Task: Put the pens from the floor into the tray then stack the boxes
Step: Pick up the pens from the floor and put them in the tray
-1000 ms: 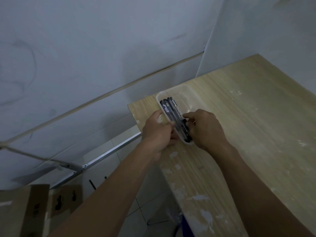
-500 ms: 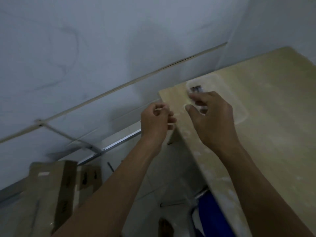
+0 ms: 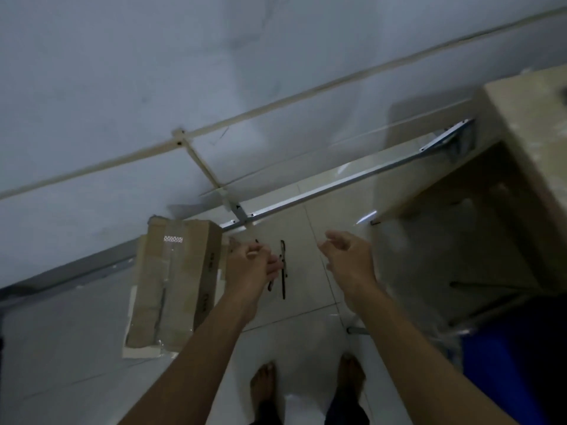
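- Pens lie on the pale tiled floor, between the two hands; the clearest one sits just right of the left hand's fingertips, and a second is partly hidden under that hand.
- Cardboard boxes lie on the floor at the left, one on a flatter piece, just left of the left hand, close by the wall.
- Left hand reaches forward over the floor with the arm extended, fingers curled loosely and spread, gripping nothing; whether it touches the hidden pen I cannot tell.
- Clearest pen runs long axis away from the person, near straight, one end toward the wall and the other toward the bare feet.
- Right hand is held out in the air, right of the pens and apart from them, fingers relaxed and parted, empty.
- Wooden table stands at the far right, well apart from the pens.
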`<state>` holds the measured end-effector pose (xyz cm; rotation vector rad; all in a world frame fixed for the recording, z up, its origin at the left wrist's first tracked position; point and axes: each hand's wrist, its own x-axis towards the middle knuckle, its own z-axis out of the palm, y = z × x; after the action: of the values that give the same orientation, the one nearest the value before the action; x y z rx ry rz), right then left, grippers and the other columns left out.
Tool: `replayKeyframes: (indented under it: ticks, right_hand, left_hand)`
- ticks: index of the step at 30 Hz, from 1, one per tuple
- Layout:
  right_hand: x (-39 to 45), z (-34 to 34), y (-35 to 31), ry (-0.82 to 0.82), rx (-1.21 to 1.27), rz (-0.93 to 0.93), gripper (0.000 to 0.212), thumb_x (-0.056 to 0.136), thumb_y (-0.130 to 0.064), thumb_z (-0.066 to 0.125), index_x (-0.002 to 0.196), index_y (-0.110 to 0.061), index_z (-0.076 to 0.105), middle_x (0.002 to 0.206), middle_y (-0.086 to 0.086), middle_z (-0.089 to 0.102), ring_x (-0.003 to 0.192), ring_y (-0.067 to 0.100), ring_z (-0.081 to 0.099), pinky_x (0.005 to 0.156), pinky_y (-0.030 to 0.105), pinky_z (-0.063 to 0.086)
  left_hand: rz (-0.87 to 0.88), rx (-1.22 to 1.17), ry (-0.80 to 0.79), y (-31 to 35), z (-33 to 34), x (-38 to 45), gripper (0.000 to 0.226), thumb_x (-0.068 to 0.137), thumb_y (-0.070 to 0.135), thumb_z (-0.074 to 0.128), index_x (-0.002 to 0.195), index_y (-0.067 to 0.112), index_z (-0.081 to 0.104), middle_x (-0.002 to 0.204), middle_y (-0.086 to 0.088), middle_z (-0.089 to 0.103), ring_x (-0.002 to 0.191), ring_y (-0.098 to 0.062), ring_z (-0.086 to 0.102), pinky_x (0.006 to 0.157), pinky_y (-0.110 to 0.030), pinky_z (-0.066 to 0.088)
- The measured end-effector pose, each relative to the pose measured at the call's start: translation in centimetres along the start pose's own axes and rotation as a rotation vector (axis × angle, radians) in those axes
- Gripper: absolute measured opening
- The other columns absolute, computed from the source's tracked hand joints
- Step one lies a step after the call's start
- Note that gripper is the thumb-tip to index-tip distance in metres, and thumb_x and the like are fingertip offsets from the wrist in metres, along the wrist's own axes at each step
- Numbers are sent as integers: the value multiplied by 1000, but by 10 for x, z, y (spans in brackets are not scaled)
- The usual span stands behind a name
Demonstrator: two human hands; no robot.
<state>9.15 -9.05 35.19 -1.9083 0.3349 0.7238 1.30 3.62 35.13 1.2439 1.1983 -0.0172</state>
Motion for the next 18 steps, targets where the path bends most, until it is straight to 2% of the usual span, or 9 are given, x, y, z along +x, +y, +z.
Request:
replayKeyframes:
  ticks: [4,7,9,11,14,18]
  right_hand:
    - [39,47,82,13,6,147,35,84,-21,69,117,-12,64,109,8,67,101,23,63,95,44,52]
    - [82,82,154,15,-37,213,33,83,-23,69,115,-14,65,105,5,67,95,20,61,86,35,53]
    - [115,103,202,-5,-104,231,34,83,-24,69,116,-14,64,97,1,63,88,17,57,77,25,46]
    - [144,124,246,-57,-178,228,37,84,-24,68,119,-13,63,96,2,63,85,16,56,75,22,44]
    - [185,148,299,-142,-310,204,40,85,-28,68,120,-12,62,112,7,67,86,15,56,75,20,44]
    - [244,171,343,-238,-406,176,49,83,-38,69,123,-11,61,126,8,62,107,21,59,81,17,40]
  left_hand:
    - [-33,81,-26,-80,-5,42,9,95,16,52,89,17,59,81,-5,66,74,-18,67,65,-30,54]
    - [-126,116,-35,-151,7,85,12,96,22,51,86,21,58,87,-7,67,81,-20,66,70,-34,53]
    - [-194,125,-25,-196,15,117,14,96,21,50,86,19,59,88,-8,65,84,-23,63,75,-39,53]
    - [-241,145,8,-238,19,148,15,95,18,49,84,19,60,88,-9,65,87,-26,63,83,-44,54]
    - [-255,185,39,-288,23,195,19,94,15,49,80,19,61,88,-11,65,86,-28,62,87,-46,53]
    - [-193,299,-5,-340,29,252,19,96,19,50,97,12,67,95,-15,69,91,-31,65,85,-44,54]
